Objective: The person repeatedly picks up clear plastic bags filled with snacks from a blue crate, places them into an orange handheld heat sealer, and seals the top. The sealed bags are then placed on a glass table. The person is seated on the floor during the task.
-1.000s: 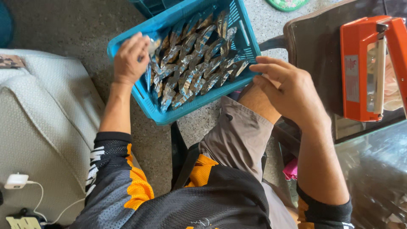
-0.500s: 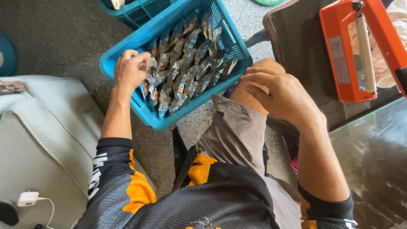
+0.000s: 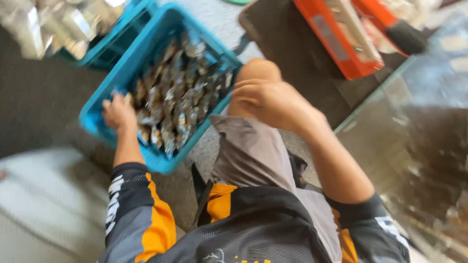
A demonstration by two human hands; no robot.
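Our left hand [image 3: 118, 113] curls over the near left rim of a bright blue slotted plastic basket [image 3: 127, 72], fingers closed on the edge, while our right hand [image 3: 271, 100] hovers at the basket's right corner above our bent knee, fingers drawn loosely together; the blur keeps us from telling whether it grips anything. The basket sits tilted between both hands, packed with small silvery clear-wrapped packets [image 3: 176, 92] standing in rows. Beyond it lies a second blue basket [image 3: 108, 47] beside crinkled clear bags [image 3: 53, 24]. To the right, an orange box-shaped device [image 3: 343, 36] rests on a dark bench [image 3: 287, 44], next to a glass pane [image 3: 419, 73]. A pale cushion [image 3: 44, 204] lies at lower left.
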